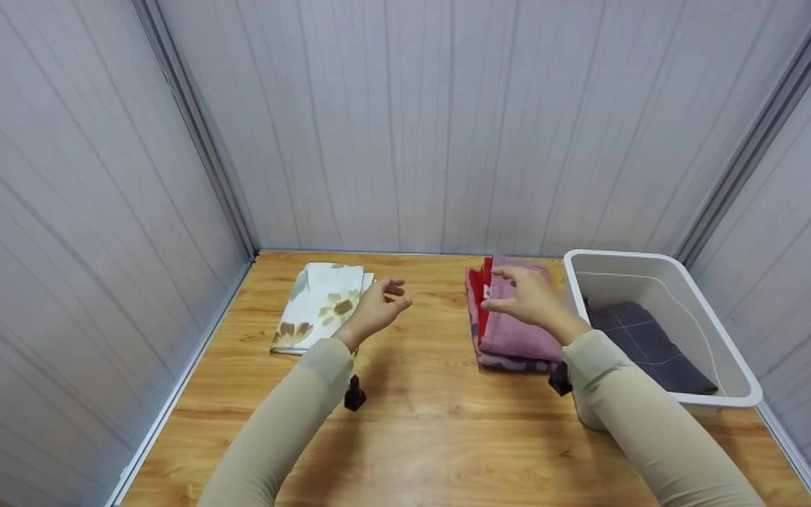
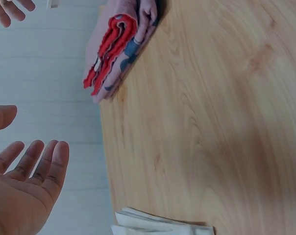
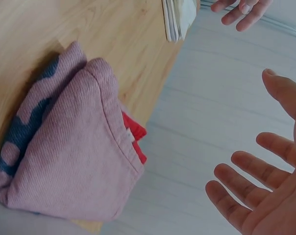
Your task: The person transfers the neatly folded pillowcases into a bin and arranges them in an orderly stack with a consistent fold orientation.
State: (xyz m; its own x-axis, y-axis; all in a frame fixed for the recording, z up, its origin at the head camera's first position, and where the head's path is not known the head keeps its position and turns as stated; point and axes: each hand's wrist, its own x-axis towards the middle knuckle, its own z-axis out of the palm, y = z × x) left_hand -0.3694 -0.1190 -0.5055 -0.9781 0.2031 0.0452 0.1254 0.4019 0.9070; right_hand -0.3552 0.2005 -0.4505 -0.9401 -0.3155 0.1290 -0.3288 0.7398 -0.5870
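Observation:
My left hand hovers with loosely bent fingers by the right edge of a folded white cloth with a brown flower print. Nothing is in its grasp; the left wrist view shows the bare palm. Above a folded pink garment with red edging hangs my right hand, its fingers spread and holding nothing. In the right wrist view the pink garment lies apart from the fingers, showing dark blue patches on its lower layer.
On the right stands a white plastic bin with a folded dark checked cloth inside. Pale panel walls enclose the wooden table at the back and both sides.

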